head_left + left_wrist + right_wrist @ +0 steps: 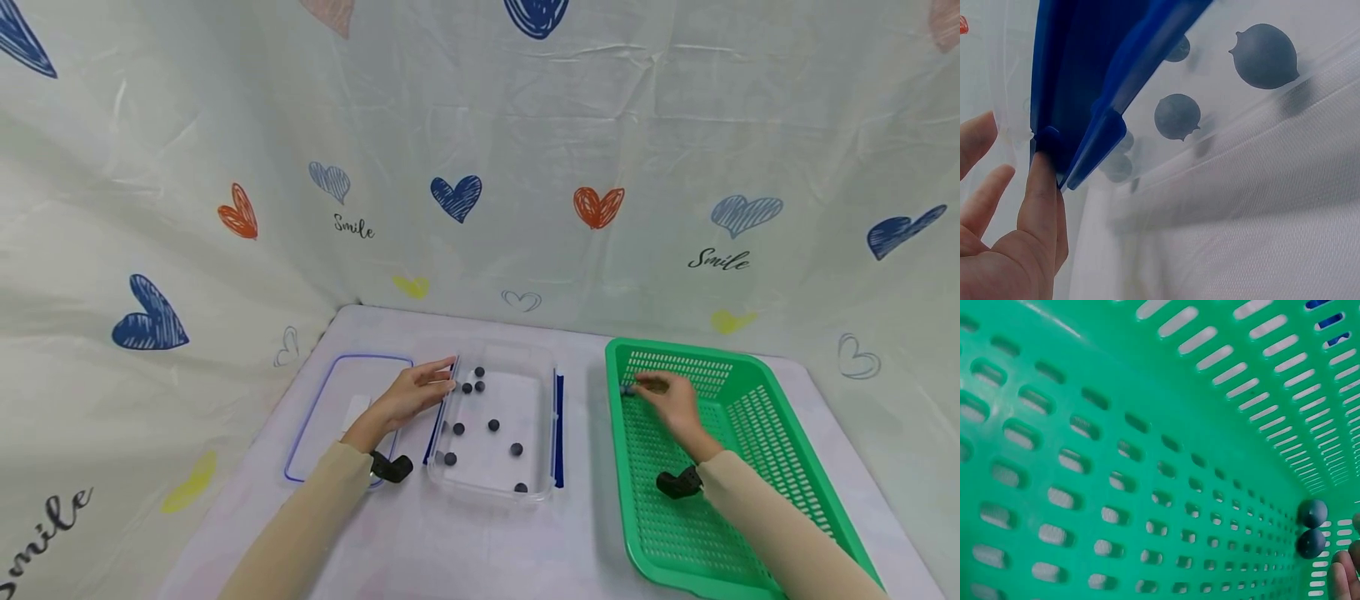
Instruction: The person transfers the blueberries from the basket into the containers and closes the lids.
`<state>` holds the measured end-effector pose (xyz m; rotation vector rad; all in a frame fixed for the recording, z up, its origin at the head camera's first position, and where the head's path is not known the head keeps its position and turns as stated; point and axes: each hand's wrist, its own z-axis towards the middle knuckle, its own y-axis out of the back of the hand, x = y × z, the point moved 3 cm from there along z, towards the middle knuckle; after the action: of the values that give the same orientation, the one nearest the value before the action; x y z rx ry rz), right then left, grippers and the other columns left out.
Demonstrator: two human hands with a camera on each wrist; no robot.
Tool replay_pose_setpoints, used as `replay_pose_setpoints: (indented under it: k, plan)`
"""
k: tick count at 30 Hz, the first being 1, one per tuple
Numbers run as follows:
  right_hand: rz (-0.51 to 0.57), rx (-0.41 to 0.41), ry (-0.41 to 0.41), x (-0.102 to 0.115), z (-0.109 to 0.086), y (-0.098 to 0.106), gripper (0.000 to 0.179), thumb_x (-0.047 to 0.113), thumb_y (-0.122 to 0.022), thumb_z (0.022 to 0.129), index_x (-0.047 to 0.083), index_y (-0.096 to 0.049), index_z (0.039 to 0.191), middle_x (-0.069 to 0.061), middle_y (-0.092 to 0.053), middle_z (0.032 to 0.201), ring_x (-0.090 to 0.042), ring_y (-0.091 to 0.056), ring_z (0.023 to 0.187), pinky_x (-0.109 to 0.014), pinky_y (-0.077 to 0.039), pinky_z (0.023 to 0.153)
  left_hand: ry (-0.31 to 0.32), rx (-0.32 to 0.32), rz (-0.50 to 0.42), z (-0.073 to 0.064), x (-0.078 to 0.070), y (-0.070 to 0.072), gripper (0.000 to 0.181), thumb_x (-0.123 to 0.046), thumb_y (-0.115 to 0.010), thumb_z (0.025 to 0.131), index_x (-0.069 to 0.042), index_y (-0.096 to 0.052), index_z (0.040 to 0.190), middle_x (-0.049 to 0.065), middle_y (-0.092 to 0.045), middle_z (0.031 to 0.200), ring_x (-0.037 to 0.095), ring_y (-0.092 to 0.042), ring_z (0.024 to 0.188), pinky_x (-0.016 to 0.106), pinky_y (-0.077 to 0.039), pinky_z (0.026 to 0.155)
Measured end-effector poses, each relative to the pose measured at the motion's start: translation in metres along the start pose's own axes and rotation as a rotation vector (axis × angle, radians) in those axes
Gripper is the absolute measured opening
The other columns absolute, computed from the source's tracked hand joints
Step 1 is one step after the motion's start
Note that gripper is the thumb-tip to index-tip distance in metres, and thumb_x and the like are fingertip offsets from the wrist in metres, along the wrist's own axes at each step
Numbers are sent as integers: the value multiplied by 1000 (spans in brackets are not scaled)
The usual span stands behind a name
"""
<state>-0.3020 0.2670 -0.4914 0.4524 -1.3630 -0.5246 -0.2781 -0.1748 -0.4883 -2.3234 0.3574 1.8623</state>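
Observation:
A clear plastic box [491, 492] with blue side clasps [559, 429] holds several dark blueberries [493, 425], some loosely grouped toward its far left. My left hand [411, 396] is at the box's left wall. In the left wrist view one finger touches the hanging blue clasp [1085, 81], while other fingers are spread apart. My right hand [671, 407] reaches inside a green basket [626, 500] by its far left corner. Two blueberries [1311, 542] lie there against each other; the fingertips [1338, 578] are close beside them, with a small gap showing in the right wrist view.
A clear lid with a blue rim [315, 417] lies left of the box, partly under the left forearm. Behind the table hangs a pale curtain [525, 133] with printed hearts. The basket's slotted walls stand up around the right hand.

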Motion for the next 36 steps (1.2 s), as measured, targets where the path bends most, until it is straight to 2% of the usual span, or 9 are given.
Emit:
replay_pose_setpoints:
  k: [3, 5, 10, 17, 36]
  plan:
    - [-24, 7, 2, -2, 0, -3, 27, 3, -72, 92, -11, -67, 115, -26, -69, 108, -33, -67, 94, -19, -54, 72, 1, 0, 0, -1, 0, 0, 61, -18, -69, 96, -16, -45, 152, 22, -39, 152, 32, -48, 133, 44, -38, 112]
    - [-30, 15, 11, -3, 0, -4, 27, 1, -71, 92, -11, -67, 116, -28, -68, 109, -37, -66, 96, -27, -58, 75, 0, 0, 3, -1, 0, 0, 61, -18, -69, 96, -16, -45, 152, 22, -39, 152, 32, -48, 133, 44, -38, 112]
    - [-33, 27, 23, -6, 0, -9, 27, -1, -69, 92, -12, -66, 116, -29, -66, 112, -41, -64, 99, -40, -59, 78, 0, 2, 6, -1, 0, 0, 61, -18, -69, 96, -16, -45, 152, 22, -39, 152, 32, -48, 133, 43, -39, 111]
    - [-43, 36, 19, -12, 2, -14, 26, -3, -68, 92, -13, -65, 116, -30, -66, 111, -42, -64, 100, -43, -59, 79, 2, 7, -6, 0, 2, 0, 61, -18, -69, 96, -17, -45, 152, 22, -39, 152, 32, -47, 133, 44, -39, 111]
    - [-114, 19, 78, -8, 0, -17, 24, -6, -69, 90, -16, -66, 112, -32, -67, 104, -44, -66, 94, -50, -58, 76, -4, 5, -17, 2, 0, 0, 61, -15, -69, 96, -14, -44, 152, 23, -38, 152, 33, -47, 133, 44, -39, 111]
